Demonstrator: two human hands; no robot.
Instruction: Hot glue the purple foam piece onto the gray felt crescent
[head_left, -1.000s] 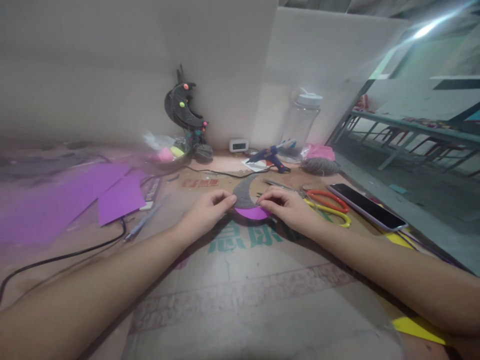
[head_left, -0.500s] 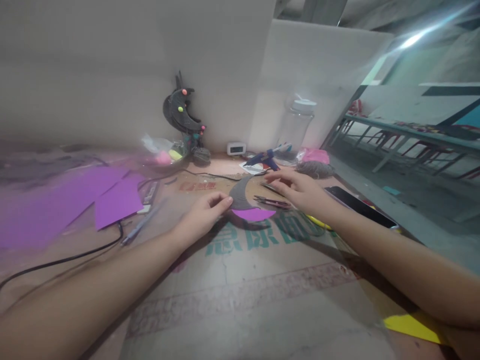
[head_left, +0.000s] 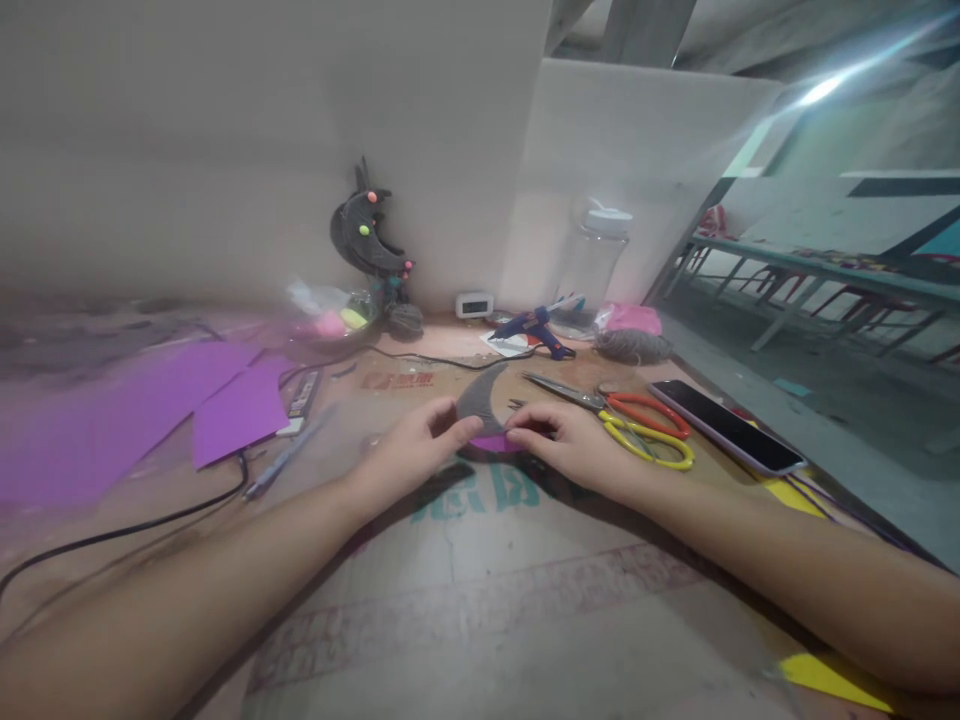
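Note:
A grey yarn-covered crescent with purple paper along its lower side is held up just above the board in the middle. My left hand pinches its left edge between thumb and fingers. At the lower right end, my right hand closes its thumb and fingertips on the same piece. Scissors with red and yellow handles lie just beyond my right hand. Small thread snips are mostly hidden behind that hand, only the tips showing.
Purple sheets, a pen and a black cable lie left. A decorated dark crescent stands at the back, near a clock, glue gun, clear bottle and grey yarn. A phone lies right.
My right hand has come left and nearer from beside the scissors, and now grips the crescent's right end. The scissors are uncovered; the snips are mostly covered. My left hand keeps its hold.

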